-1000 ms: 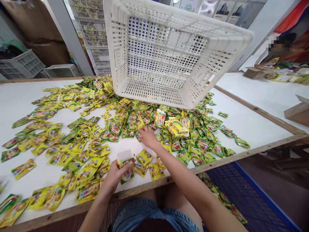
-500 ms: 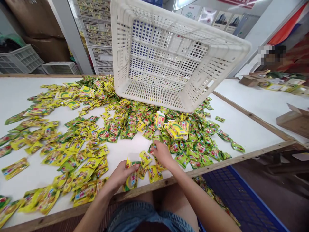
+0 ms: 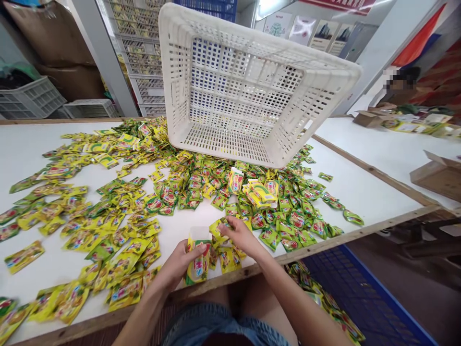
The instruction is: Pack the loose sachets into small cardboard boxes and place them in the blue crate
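Observation:
My left hand (image 3: 181,263) is wrapped round a small yellow and green carton (image 3: 198,262), held upright near the table's front edge with its pale top flap raised. My thumb lies across its front. Just to the right, my right hand (image 3: 240,235) pinches a small yellow candy packet (image 3: 218,230) by its edge, apart from the carton. Below it lie a few more yellow packets (image 3: 229,259). Several flat cartons (image 3: 260,193) rest on a heap of green packets (image 3: 297,218) beyond my right hand.
A white perforated crate (image 3: 230,139) tilts toward me over the heap. Yellow packets (image 3: 77,235) spread across the left of the table. A blue crate (image 3: 360,283) with packets is below the front edge at right. A cardboard box (image 3: 437,175) and a person (image 3: 401,86) are at right.
My right hand has moved slightly left and back from the green packets and now pinches a yellow packet. My left hand keeps the carton in about the same place.

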A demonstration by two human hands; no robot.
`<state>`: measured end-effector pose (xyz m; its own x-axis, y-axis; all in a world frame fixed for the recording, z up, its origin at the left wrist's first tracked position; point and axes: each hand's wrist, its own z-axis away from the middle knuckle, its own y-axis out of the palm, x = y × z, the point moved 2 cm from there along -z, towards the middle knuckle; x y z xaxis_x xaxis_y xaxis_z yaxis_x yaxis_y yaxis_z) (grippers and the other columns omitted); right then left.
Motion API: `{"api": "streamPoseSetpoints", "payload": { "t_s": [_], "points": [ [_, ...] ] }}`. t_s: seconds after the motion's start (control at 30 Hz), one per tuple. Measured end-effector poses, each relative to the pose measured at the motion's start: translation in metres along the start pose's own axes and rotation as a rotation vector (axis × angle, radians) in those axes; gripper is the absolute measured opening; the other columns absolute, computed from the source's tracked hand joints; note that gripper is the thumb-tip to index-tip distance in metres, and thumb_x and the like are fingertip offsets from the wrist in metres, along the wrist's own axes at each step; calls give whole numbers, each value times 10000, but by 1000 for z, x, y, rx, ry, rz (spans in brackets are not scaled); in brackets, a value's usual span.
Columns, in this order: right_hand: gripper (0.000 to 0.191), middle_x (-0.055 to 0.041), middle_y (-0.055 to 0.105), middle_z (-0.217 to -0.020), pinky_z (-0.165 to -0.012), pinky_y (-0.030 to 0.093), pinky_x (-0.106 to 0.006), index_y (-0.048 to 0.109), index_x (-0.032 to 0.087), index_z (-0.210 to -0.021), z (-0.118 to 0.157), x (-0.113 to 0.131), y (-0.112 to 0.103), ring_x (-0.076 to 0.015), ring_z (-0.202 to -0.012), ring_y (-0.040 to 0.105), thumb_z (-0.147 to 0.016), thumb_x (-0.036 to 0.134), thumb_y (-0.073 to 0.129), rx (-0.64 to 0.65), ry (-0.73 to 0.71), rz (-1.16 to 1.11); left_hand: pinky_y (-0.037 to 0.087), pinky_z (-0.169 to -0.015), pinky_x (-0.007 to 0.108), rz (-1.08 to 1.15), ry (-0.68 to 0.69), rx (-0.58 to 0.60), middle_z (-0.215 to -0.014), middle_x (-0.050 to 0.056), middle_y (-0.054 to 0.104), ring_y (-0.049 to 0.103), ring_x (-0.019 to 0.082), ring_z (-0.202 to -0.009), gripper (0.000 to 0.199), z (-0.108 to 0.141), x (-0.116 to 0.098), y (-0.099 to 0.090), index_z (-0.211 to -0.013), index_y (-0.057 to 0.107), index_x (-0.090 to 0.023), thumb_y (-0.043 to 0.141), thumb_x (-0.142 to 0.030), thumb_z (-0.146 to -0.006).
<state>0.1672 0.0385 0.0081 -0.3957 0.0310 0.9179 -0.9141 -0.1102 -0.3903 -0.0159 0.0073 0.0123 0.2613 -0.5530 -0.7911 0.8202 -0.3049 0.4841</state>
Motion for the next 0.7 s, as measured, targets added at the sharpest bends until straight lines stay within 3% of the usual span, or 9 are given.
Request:
{"api": "streamPoseSetpoints", "payload": {
  "t_s": [0.1, 0.2, 0.4, 0.47, 0.6, 0.7],
  "points": [
    [251, -15, 641, -863, -672, 484, -273, 590, 176, -909, 5, 8, -2, -163, -771, 588, -733, 351, 620, 21, -21, -129, 506, -754, 364, 21, -1, -38, -931, 142, 706, 666, 255, -806, 470, -2, 1, 3, -1101, 588, -87, 676, -334, -711],
    [258, -34, 639, -909, -748, 477, -301, 592, 173, -946, 8, 15, -8, -185, -842, 581, -728, 308, 622, -95, -38, -180, 511, -717, 358, 50, -17, -83, -867, 125, 715, 670, 249, -748, 471, -4, 1, 6, -1064, 605, -91, 701, -335, -672],
    [227, -26, 621, -909, -755, 459, -282, 544, 192, -1009, 13, 51, -4, -168, -840, 575, -787, 232, 567, -166, -211, -145, 488, -684, 306, -86, 61, -135, -755, 47, 690, 626, 190, -669, 343, -9, 2, 11, -916, 633, -114, 703, -318, -648],
    [189, -19, 615, -912, -767, 439, -267, 549, 199, -986, 17, 63, 1, -156, -848, 569, -801, 164, 536, -105, -287, -1, 474, -670, 283, -175, 89, -127, -744, 30, 673, 603, 173, -666, 303, -11, 2, 12, -876, 628, -118, 691, -315, -653],
    [251, -31, 595, -900, -752, 421, -252, 556, 196, -932, 23, 79, 11, -155, -857, 552, -772, 22, 472, 142, -392, 319, 435, -603, 233, -345, 137, -138, -660, -10, 616, 534, 133, -609, 172, -14, 2, 12, -740, 606, -123, 678, -213, -612],
    [293, -38, 587, -914, -775, 417, -255, 547, 195, -929, 26, 86, 14, -160, -890, 544, -753, -20, 452, 249, -420, 379, 406, -547, 207, -361, 140, -156, -596, -37, 559, 488, 112, -569, 99, -15, 2, 13, -648, 561, -136, 638, -156, -588]
  ]
}}
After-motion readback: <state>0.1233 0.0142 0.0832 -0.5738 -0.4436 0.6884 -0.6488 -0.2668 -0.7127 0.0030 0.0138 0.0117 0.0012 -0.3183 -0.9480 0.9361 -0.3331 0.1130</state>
